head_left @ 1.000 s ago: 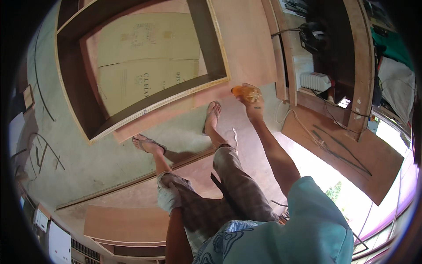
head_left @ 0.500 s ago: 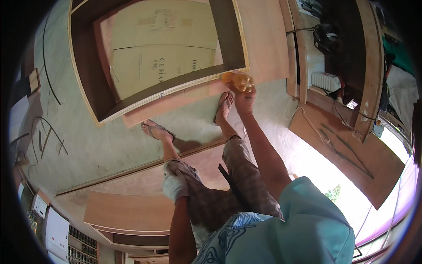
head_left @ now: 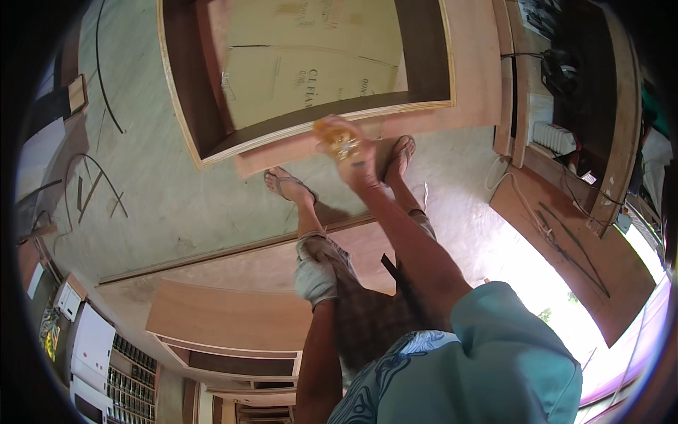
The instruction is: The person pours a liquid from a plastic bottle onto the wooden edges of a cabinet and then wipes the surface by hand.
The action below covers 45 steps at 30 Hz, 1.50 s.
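The amber plastic bottle (head_left: 342, 143), wrapped by the curled fingers of the right hand (head_left: 360, 168) near the wooden frame (head_left: 395, 112), is best guided with even pressure while the gloved left hand (head_left: 316, 279) is braced against the shorts (head_left: 364, 307), its grip unclear.

We count two hands (head_left: 315, 278) and one amber bottle (head_left: 342, 145). We see two sandalled feet (head_left: 288, 184) and one ribbed white container (head_left: 555, 138).
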Motion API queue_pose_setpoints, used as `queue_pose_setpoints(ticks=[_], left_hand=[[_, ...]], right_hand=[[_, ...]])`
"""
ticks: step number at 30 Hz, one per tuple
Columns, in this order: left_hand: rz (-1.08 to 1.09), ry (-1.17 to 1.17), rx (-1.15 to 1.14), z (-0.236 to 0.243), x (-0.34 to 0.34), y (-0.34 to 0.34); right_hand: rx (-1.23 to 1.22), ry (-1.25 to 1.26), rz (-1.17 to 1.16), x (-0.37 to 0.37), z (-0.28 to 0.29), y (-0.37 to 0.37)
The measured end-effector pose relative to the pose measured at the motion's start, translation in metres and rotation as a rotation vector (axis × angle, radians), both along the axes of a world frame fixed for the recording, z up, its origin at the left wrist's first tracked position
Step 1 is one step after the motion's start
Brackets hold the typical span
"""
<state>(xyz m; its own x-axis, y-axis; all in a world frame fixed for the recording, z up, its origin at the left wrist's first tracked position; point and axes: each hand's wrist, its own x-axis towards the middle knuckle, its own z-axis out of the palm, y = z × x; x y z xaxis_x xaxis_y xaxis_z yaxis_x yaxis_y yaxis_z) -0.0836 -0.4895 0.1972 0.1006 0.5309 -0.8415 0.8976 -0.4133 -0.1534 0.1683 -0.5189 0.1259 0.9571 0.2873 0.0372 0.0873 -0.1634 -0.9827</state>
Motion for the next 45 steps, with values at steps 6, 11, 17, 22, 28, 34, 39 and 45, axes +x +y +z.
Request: queue_pose_setpoints(ticks=[6, 11, 17, 22, 28, 34, 39, 45], left_hand=[[0.026, 0.011, -0.015, 0.003, -0.003, 0.011], [0.003, -0.044, -0.028, 0.0, -0.005, 0.01], [0.052, -0.027, -0.009, 0.006, -0.006, 0.016], [0.014, -0.018, 0.005, 0.008, -0.008, 0.02], [0.008, -0.048, -0.033, 0.002, -0.005, 0.007], [-0.05, -0.053, -0.005, -0.002, -0.01, 0.003], [-0.004, -0.049, 0.0, 0.007, 0.001, 0.007], [-0.08, -0.057, 0.028, -0.001, -0.003, 0.001]], right_hand=[[-0.211, 0.274, -0.244, 0.024, 0.002, -0.06], [-0.108, 0.043, -0.063, 0.003, -0.028, -0.02], [-0.086, -0.073, -0.049, -0.013, -0.01, 0.033], [-0.338, 0.182, -0.262, 0.013, 0.028, -0.006], [-0.123, -0.074, -0.091, -0.007, -0.01, 0.025], [0.337, 0.314, -0.274, 0.032, -0.026, -0.051], [-0.406, -0.115, -0.417, 0.084, -0.006, -0.143], [0.232, 0.22, -0.367, 0.036, -0.013, -0.081]])
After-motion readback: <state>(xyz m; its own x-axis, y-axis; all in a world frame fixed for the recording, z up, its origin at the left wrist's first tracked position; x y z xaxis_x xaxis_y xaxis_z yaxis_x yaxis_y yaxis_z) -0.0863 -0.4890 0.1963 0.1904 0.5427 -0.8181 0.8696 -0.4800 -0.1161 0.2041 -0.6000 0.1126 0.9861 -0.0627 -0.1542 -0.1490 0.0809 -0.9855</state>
